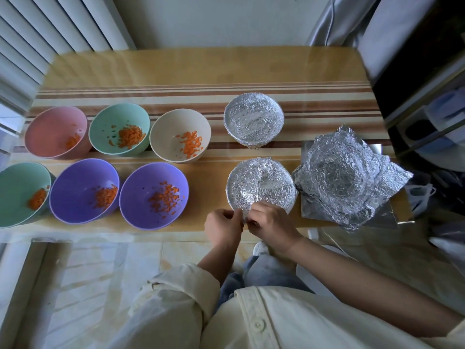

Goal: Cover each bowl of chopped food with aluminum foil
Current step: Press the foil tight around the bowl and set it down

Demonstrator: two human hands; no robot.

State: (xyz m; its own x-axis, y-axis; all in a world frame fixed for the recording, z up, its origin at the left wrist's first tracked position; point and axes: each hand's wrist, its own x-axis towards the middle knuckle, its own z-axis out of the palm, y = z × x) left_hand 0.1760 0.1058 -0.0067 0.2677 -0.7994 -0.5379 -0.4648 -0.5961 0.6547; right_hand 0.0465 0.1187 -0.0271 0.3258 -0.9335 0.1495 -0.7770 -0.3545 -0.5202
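A foil-covered bowl (260,186) stands near the table's front edge. My left hand (222,226) and my right hand (273,224) both pinch the foil at its near rim. A second foil-covered bowl (253,119) sits behind it. To the left stand several uncovered bowls holding chopped orange pieces: pink (54,132), green (118,131), beige (176,133), a green one at the far left (18,192), and two purple ones (80,190) (151,195). Crumpled foil sheets (349,182) lie in a pile at the right.
The table (196,69) carries a striped cloth under glass, with bare room at the back. A blind and wall stand at the left, dark shelving and cloth at the right. The pale tiled floor shows below the front edge.
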